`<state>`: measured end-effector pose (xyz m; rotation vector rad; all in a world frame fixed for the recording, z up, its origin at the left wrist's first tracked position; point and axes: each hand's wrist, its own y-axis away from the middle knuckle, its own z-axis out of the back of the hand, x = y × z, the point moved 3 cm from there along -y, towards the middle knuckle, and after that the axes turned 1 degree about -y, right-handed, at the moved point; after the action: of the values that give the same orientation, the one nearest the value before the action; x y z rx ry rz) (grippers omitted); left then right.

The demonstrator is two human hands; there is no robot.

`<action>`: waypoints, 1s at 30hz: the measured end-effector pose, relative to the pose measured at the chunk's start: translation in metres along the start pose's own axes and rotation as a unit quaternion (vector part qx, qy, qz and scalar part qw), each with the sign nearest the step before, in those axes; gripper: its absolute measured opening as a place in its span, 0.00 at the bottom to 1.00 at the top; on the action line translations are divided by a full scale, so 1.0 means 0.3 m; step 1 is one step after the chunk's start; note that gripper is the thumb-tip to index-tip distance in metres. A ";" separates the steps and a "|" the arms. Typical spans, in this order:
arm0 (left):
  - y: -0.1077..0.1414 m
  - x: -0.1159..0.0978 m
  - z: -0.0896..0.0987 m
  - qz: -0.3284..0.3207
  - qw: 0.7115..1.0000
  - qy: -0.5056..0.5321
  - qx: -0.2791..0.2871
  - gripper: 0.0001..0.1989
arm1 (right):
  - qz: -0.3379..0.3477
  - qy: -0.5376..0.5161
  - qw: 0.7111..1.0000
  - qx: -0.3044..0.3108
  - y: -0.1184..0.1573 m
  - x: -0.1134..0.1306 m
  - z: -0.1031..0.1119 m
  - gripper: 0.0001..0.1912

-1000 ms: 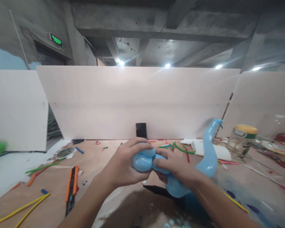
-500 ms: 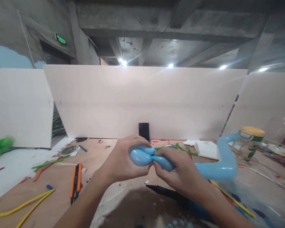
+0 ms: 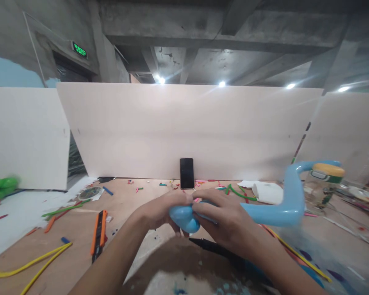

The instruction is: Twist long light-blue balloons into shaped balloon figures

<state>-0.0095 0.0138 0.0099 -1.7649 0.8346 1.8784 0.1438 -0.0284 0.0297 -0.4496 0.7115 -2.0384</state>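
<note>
Both of my hands hold a long blue modelling balloon (image 3: pixel 273 214) above the table. My left hand (image 3: pixel 161 209) is closed round its short bulging segments, some of its fingers hidden behind them. Pressed close against it, my right hand (image 3: pixel 224 213) pinches the balloon beside those segments, its fingertips partly covered. From my right hand the inflated length runs out to the right, bends upward, then bends again near a jar with a yellow lid (image 3: pixel 327 170). Under my right wrist lies a black pointed tool (image 3: pixel 212 246).
A black phone (image 3: pixel 187 173) leans against the white board (image 3: pixel 184 127) at the back. An orange box cutter (image 3: pixel 99 233) and uninflated yellow balloons (image 3: pixel 33 262) lie to the left. Green balloons (image 3: pixel 3 186) sit at the far left; a paper roll (image 3: pixel 267 192) stands back right.
My hands have turned the blue balloon's segments downward and drawn closer together, uncovering the phone. The right hand's fingers now reach over the join, and the balloon's long end has swung slightly.
</note>
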 end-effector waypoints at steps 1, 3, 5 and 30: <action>-0.012 0.015 0.000 0.022 1.000 0.014 -0.002 0.26 | -0.005 -0.015 1.000 0.004 0.001 -0.006 -0.003 0.11; -0.035 0.042 -0.001 0.062 0.997 0.036 -0.012 0.33 | -0.020 -0.036 0.999 0.008 0.001 -0.018 -0.007 0.11; -0.054 0.059 -0.002 0.089 0.994 0.058 -0.008 0.38 | -0.034 -0.049 0.998 0.012 0.000 -0.027 -0.010 0.11; 0.048 -0.077 -0.030 -0.316 0.886 -0.268 -0.209 0.29 | -0.366 -0.468 0.802 -0.063 0.004 -0.064 -0.046 0.15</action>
<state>-0.0103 -0.0008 0.0348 -1.3523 -0.3461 1.9809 0.1470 -0.0082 0.0175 -1.8770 0.0148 -2.0409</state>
